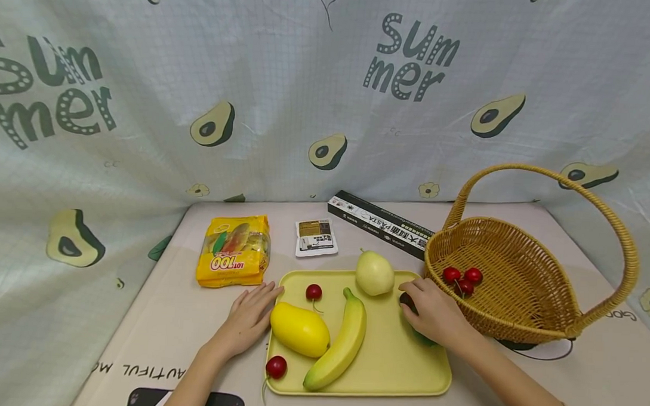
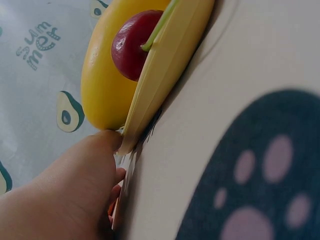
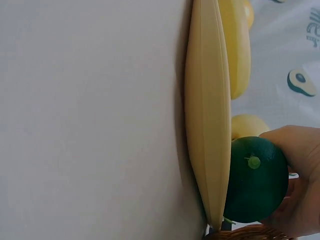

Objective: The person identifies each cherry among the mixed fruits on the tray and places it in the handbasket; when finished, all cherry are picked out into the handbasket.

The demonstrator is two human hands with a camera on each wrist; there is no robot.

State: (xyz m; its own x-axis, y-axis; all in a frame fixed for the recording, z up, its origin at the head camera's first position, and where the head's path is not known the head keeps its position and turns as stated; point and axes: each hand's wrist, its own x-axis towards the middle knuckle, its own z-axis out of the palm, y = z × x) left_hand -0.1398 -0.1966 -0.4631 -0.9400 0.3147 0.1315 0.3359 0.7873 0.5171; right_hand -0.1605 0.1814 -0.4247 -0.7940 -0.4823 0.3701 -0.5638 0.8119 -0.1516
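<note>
My right hand (image 1: pixel 434 311) grips a dark green round fruit (image 3: pixel 255 182) with a pale green stem nub, over the right side of the yellow tray (image 1: pixel 389 372). From above, the fingers cover most of this fruit. At the tray's left rim rests my left hand (image 1: pixel 248 320), fingers extended, beside a yellow mango (image 1: pixel 299 330). A banana (image 1: pixel 347 338) lies across the tray's middle, and a pale pear (image 1: pixel 374 273) sits at its far edge. One cherry (image 1: pixel 313 292) is behind the mango; another cherry (image 1: pixel 276 367) lies in the near left corner, its stem over the rim.
To the right stands a wicker basket (image 1: pixel 516 257) with a tall handle, holding three cherries (image 1: pixel 464 281). Behind the tray are a yellow snack bag (image 1: pixel 234 250), a small white-and-brown packet (image 1: pixel 316 237) and a long black pasta box (image 1: pixel 380 223). A patterned curtain hangs behind the table.
</note>
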